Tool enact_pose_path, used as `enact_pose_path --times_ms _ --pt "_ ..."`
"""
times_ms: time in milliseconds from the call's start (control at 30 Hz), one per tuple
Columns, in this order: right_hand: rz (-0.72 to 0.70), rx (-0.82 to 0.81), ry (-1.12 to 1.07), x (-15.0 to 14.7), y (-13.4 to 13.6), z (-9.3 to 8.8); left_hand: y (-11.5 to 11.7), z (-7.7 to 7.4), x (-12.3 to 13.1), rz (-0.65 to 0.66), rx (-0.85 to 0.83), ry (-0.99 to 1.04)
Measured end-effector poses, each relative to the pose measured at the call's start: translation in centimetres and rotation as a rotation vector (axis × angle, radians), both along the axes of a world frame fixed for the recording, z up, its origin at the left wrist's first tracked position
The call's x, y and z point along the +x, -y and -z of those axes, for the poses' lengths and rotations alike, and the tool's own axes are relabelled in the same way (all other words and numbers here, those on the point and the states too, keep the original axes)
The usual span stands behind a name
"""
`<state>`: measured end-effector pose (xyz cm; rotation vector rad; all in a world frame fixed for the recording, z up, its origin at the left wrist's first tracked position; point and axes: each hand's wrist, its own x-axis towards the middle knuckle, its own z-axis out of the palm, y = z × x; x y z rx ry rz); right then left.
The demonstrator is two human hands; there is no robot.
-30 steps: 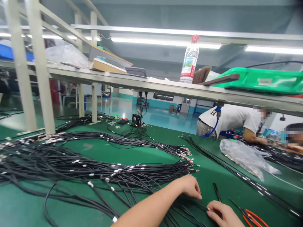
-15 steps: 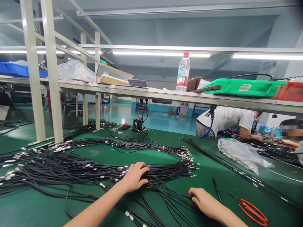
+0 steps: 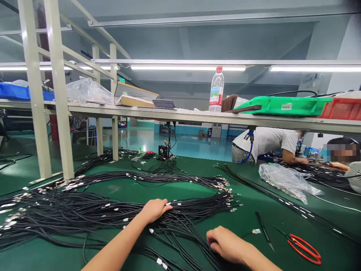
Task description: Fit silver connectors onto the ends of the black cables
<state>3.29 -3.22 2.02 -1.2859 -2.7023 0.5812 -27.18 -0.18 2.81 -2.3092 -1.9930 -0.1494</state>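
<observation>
My left hand point(image 3: 154, 211) lies on a thick bundle of black cables point(image 3: 194, 206), its fingers closed over some of them, partly hidden. Lower and to the right, my right hand point(image 3: 225, 242) is closed with curled fingertips around a black cable. That cable's tagged end point(image 3: 256, 231) pokes out beyond the back of the hand. Loose cables point(image 3: 180, 248) fan out between both hands toward the near edge. White tags and metal connector ends point(image 3: 232, 205) show along the bundle.
A black tweezer-like tool point(image 3: 264, 230) and red-handled scissors point(image 3: 304, 248) lie at right. Behind are another cable bundle point(image 3: 158, 176), a clear plastic bag point(image 3: 282, 180) and a small fan point(image 3: 163, 152). The overhead shelf point(image 3: 186, 116) holds a bottle point(image 3: 216, 90) and green tray point(image 3: 293, 106). Co-workers point(image 3: 262, 145) are beyond.
My right hand has moved left and slightly down, and a tagged cable end now shows behind it. My left hand has shifted slightly left, its fingers more closed. The view has tilted slightly.
</observation>
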Motion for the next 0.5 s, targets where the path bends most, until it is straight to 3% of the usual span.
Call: enact_pose_path --times_ms 167,333,433,500 --pt "-0.008 -0.064 -0.054 1.4 4.2 0.7 -2.0 -0.2 -0.3 -0.036 0.031 0.012" --pt "0.089 0.043 0.041 2.6 4.9 0.2 -2.0 -0.2 0.0 -0.007 0.076 0.03" --pt "0.199 0.126 0.127 4.5 3.8 -1.3 -0.9 -1.5 2.5 0.044 0.168 0.049" --pt "0.243 0.152 0.146 6.2 2.9 -2.5 0.2 -2.5 6.1 0.128 0.202 0.122"
